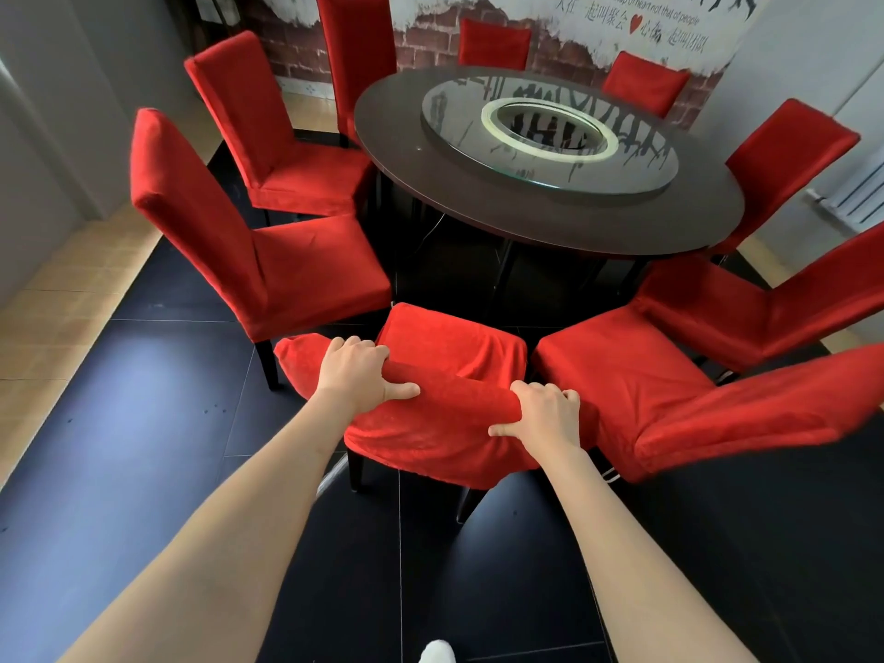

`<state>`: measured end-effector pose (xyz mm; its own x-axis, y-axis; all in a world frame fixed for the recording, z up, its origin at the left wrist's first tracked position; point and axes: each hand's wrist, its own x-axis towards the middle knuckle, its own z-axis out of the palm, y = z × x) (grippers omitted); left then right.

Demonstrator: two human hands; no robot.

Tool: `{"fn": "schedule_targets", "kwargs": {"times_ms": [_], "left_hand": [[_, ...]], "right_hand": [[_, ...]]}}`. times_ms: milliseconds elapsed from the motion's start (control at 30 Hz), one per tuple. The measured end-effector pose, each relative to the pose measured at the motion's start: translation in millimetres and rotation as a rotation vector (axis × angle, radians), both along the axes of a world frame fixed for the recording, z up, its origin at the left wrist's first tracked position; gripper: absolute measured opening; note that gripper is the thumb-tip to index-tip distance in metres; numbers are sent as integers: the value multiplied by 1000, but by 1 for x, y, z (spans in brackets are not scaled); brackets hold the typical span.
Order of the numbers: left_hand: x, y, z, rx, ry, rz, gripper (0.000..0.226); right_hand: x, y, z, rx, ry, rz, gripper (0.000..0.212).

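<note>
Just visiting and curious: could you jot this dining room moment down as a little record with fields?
setting: round dark table ringed by red-covered chairs
on table: glass turntable
left hand: grips the back top of the nearest chair
right hand: grips the same back top
floor: dark tiles

Fingertips of left hand [356, 375] and right hand [545, 413] hidden beyond chair back [459, 392]. Shoe [437, 653] cut by bottom edge. Wall lettering [636, 22] cropped at top, partly illegible.
</note>
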<state>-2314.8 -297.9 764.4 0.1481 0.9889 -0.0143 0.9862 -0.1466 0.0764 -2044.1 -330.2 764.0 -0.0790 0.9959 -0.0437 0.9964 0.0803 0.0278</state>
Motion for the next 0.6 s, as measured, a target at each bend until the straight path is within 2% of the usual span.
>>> {"fn": "schedule_targets", "kwargs": {"times_ms": [367, 600], "left_hand": [[2, -15, -5, 60, -16, 2, 64], [-11, -9, -4, 38, 53, 4, 83]], "right_hand": [[4, -3, 0, -14, -10, 13, 64], [-10, -5, 0, 4, 0, -2, 66]]}}
